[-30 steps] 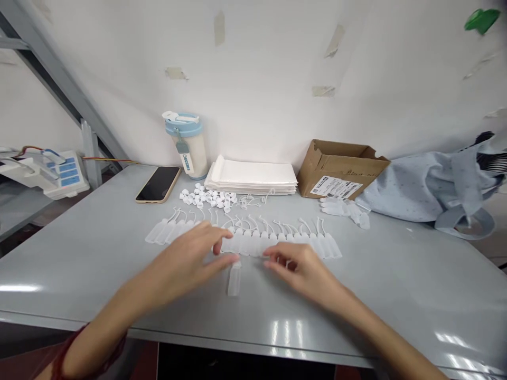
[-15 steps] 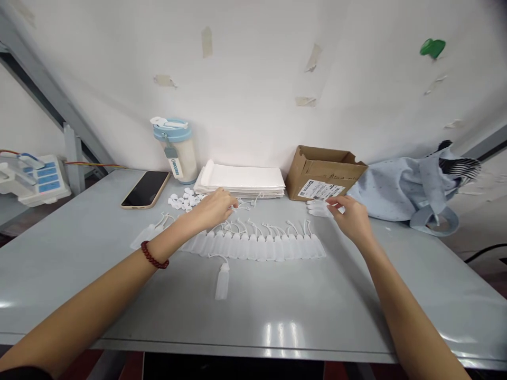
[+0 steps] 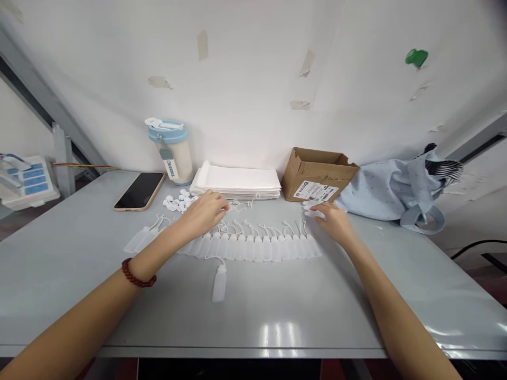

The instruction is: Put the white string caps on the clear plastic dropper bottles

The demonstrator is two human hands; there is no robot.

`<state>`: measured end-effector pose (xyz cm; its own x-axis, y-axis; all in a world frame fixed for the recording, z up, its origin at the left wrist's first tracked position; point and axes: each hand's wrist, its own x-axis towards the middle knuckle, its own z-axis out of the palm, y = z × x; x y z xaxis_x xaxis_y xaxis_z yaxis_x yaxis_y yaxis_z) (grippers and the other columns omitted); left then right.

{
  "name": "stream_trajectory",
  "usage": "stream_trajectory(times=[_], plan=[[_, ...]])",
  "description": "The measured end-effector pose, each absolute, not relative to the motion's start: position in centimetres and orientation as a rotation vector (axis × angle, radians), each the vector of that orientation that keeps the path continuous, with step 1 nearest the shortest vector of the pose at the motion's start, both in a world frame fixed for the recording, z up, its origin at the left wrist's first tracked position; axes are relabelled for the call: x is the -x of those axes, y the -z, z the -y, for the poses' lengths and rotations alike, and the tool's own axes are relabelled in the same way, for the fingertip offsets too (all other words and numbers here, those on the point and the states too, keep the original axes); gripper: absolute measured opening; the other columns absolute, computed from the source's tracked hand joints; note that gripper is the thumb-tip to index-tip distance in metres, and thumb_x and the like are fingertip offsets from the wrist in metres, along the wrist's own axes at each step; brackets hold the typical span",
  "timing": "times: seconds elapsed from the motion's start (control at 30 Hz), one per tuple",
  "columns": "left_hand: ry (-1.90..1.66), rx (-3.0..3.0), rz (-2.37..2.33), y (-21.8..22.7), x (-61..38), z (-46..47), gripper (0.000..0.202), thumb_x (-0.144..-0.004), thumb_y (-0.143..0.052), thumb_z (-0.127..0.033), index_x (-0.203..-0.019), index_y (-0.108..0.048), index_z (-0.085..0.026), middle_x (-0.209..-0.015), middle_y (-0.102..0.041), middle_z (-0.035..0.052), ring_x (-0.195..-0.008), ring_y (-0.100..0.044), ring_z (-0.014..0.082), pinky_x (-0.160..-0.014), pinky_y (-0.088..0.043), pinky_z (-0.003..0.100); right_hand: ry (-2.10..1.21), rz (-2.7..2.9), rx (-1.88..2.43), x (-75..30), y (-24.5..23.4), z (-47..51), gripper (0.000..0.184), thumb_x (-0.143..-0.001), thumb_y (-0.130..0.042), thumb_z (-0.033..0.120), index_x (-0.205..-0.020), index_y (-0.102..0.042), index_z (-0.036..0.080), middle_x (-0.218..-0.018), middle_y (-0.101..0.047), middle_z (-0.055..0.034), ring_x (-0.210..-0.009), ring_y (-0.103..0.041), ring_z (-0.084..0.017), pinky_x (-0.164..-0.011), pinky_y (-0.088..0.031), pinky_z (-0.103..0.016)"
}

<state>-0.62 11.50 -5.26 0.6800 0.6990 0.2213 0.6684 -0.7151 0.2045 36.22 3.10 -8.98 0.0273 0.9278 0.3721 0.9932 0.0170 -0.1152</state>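
Observation:
A long row of small translucent plastic bottles point(image 3: 253, 247) with tethered caps lies across the grey table point(image 3: 317, 311). One single bottle point(image 3: 219, 282) lies apart in front of the row. My left hand point(image 3: 202, 214) reaches over the row to the loose white caps point(image 3: 180, 200) and strings behind it, fingers curled in a pinch. My right hand point(image 3: 332, 220) rests at the row's right end, fingers closed around a loose bottle point(image 3: 312, 212) from a small pile by the cardboard box point(image 3: 317, 175).
A phone point(image 3: 139, 191) lies at the back left beside a blue-lidded tumbler point(image 3: 171, 150). A stack of white sheets point(image 3: 236, 182) sits against the wall. Light-blue cloth bags point(image 3: 396, 192) lie at the right. A device with blue buttons point(image 3: 24, 182) stands far left.
Both hands left the single bottle in front of the row. The left went back to the caps, the right to the loose bottles by the box, then drew slightly nearer.

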Motion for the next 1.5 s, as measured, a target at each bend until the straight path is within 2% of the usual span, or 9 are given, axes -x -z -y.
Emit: stream_trajectory(times=[0.17,0.4,0.5,0.6,0.7,0.87,0.97,1.27,1.5], plan=[[-0.695,-2.701,-1.050,5.2,1.4,-10.7,0.020,-0.088,-0.043,-0.024,-0.087,-0.062,-0.019,-0.097,-0.064,0.0071,-0.098,-0.054,0.0234,-0.081,-0.045,0.036,0.234,1.973,1.953,-35.8,9.3,-3.0,0.024,-0.072,-0.054,0.010,-0.090,-0.069,0.018,-0.096,-0.073,-0.0109,-0.097,-0.061,-0.031,-0.083,-0.048,-0.044],[-0.948,-2.344,-1.083,4.3,0.6,-9.3,0.014,-0.084,-0.051,-0.027,-0.083,-0.063,-0.020,-0.094,-0.068,0.0028,-0.087,-0.059,0.0184,-0.069,-0.046,0.029,0.292,1.861,1.869,-33.9,7.8,-2.2,0.027,-0.079,-0.050,0.016,-0.102,-0.063,0.014,-0.097,-0.070,-0.0150,-0.097,-0.061,-0.032,-0.084,-0.048,-0.049],[-0.907,-2.196,-1.025,3.9,0.0,-8.1,0.014,-0.084,-0.054,-0.029,-0.082,-0.064,-0.020,-0.098,-0.068,0.0019,-0.085,-0.060,0.0169,-0.069,-0.048,0.028,0.268,1.806,1.761,-30.7,6.7,-1.1,0.027,-0.085,-0.050,0.023,-0.110,-0.058,0.017,-0.103,-0.068,-0.0124,-0.093,-0.064,-0.026,-0.081,-0.051,-0.042],[-0.852,-2.101,-0.950,3.8,-0.7,-6.7,0.014,-0.084,-0.055,-0.030,-0.082,-0.065,-0.020,-0.100,-0.069,0.0019,-0.085,-0.062,0.0168,-0.069,-0.050,0.028,-0.130,1.664,1.493,-26.4,6.0,0.6,0.026,-0.084,-0.059,0.029,-0.109,-0.058,0.021,-0.102,-0.068,-0.0086,-0.087,-0.066,-0.022,-0.078,-0.054,-0.039],[-0.858,-2.060,-0.870,3.8,-1.4,-5.5,0.013,-0.084,-0.056,-0.029,-0.081,-0.066,-0.020,-0.096,-0.070,0.0023,-0.087,-0.063,0.0176,-0.069,-0.051,0.028,-0.472,1.641,1.353,-22.9,5.8,2.0,0.029,-0.084,-0.061,0.028,-0.112,-0.056,0.023,-0.099,-0.068,-0.0069,-0.088,-0.066,-0.020,-0.079,-0.055,-0.037],[-0.895,-2.010,-0.828,3.9,-2.0,-4.2,0.011,-0.083,-0.059,-0.027,-0.079,-0.066,-0.020,-0.089,-0.071,0.0008,-0.079,-0.063,0.0151,-0.065,-0.050,0.026,-0.635,1.635,1.325,-21.1,5.8,2.9,0.031,-0.083,-0.063,0.025,-0.114,-0.055,0.023,-0.100,-0.067,-0.0066,-0.089,-0.066,-0.020,-0.079,-0.056,-0.038],[-0.887,-1.988,-0.842,4.1,-2.1,-3.7,0.009,-0.082,-0.061,-0.027,-0.081,-0.067,-0.021,-0.086,-0.070,-0.0005,-0.070,-0.061,0.0128,-0.063,-0.049,0.025,-0.637,1.654,1.318,-21.0,6.0,3.1,0.032,-0.083,-0.063,0.024,-0.113,-0.056,0.024,-0.101,-0.067,-0.0060,-0.088,-0.066,-0.020,-0.079,-0.056,-0.038],[-0.889,-1.999,-0.853,4.1,-2.4,-3.2,0.007,-0.081,-0.063,-0.025,-0.082,-0.068,-0.021,-0.082,-0.071,-0.0009,-0.075,-0.062,0.0140,-0.068,-0.050,0.027,-0.497,1.765,1.241,-20.7,6.5,3.3,0.036,-0.085,-0.059,0.019,-0.120,-0.053,0.027,-0.103,-0.066,-0.0056,-0.091,-0.065,-0.019,-0.081,-0.056,-0.038],[-1.055,-2.002,-0.825,4.4,-2.8,-2.7,0.006,-0.079,-0.066,-0.022,-0.083,-0.071,-0.021,-0.079,-0.071,0.0007,-0.071,-0.063,0.0144,-0.064,-0.051,0.026,-0.333,1.847,1.180,-20.5,6.6,3.3,0.037,-0.088,-0.055,0.016,-0.122,-0.054,0.031,-0.103,-0.066,-0.0043,-0.085,-0.064,-0.019,-0.076,-0.056,-0.037]])
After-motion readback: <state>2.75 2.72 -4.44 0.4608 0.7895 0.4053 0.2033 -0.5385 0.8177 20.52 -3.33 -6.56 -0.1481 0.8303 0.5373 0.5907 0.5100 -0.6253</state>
